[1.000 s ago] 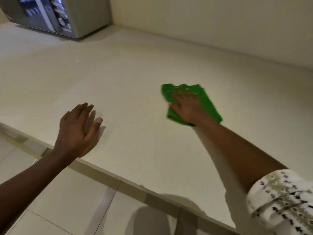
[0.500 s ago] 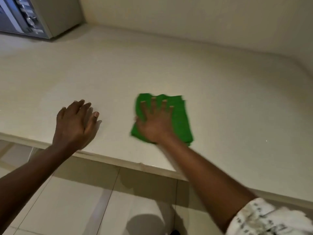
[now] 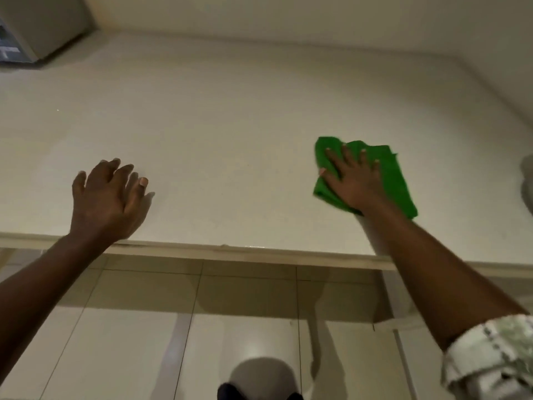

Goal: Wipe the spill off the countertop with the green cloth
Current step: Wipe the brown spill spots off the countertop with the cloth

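Observation:
The green cloth (image 3: 399,180) lies crumpled on the pale countertop (image 3: 230,134), right of centre. My right hand (image 3: 353,180) presses flat on top of it, fingers spread and pointing away from me. My left hand (image 3: 108,200) rests palm down on the counter near its front edge, fingers apart, holding nothing. I cannot make out any spill on the surface.
A grey appliance (image 3: 34,27) stands at the far left corner against the wall. The counter's front edge (image 3: 259,252) runs across the view, with tiled floor (image 3: 144,342) below. A grey shape (image 3: 527,180) shows at the right border.
My right hand has slid the green cloth to the right along the counter, after first bringing it nearer the front edge. My left hand has stayed planted near the front edge.

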`<state>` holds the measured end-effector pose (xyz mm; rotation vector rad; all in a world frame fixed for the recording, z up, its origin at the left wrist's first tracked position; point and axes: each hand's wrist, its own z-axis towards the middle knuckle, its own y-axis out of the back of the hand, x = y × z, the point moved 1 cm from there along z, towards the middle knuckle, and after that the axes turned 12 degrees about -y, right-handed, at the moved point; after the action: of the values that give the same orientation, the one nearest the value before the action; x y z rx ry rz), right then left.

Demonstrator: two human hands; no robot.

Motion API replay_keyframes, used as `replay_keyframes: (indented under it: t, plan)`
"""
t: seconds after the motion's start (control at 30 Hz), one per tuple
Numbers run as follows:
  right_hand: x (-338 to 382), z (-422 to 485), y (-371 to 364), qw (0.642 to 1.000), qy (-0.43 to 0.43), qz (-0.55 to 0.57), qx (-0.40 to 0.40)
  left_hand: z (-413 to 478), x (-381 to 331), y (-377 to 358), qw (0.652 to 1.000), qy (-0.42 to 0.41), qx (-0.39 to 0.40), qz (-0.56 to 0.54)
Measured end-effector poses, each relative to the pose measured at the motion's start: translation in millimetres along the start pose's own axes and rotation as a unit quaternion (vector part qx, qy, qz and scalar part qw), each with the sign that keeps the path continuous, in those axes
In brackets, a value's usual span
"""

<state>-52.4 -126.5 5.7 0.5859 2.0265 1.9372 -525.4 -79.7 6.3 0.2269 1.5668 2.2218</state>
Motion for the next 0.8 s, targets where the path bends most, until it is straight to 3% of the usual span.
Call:
replay_keyframes:
  t: [0.07,0.17,0.37,0.47,0.53,0.67,0.8]
  plan:
    - [-16.9,15.7,4.4,0.998,-0.055,0.013,0.007,-2.7,-17.6,2.1,1.000,-0.001,-0.007,-0.007]
    - [-5.3,4.2,4.4,0.998,-0.066,0.017,0.011,-5.1,-66.2,0.8,0.998,-0.007,-0.012,-0.067]
    - [-11.0,-96.8,-16.6,0.995,0.094,0.043,0.007,-13.0,-107.9,-11.7,0.996,-0.045,-0.010,-0.082]
    - [-53.3,-107.8,-13.5,0.993,0.112,0.022,0.000,-13.0,-106.5,-14.0,0.996,-0.044,-0.017,-0.070]
    - [-91.7,-95.0,-5.8,0.997,0.071,0.007,-0.002,-12.7,-106.5,-16.1,0.996,-0.051,-0.021,-0.071]
    - [-138.3,-71.2,7.7,0.993,-0.113,0.021,-0.015,-14.1,-103.6,-20.4,0.995,-0.054,-0.030,-0.073]
    - [-67.9,-72.5,3.2,0.967,-0.252,0.017,-0.009,-14.1,-104.1,-17.6,0.994,-0.058,-0.026,-0.091]
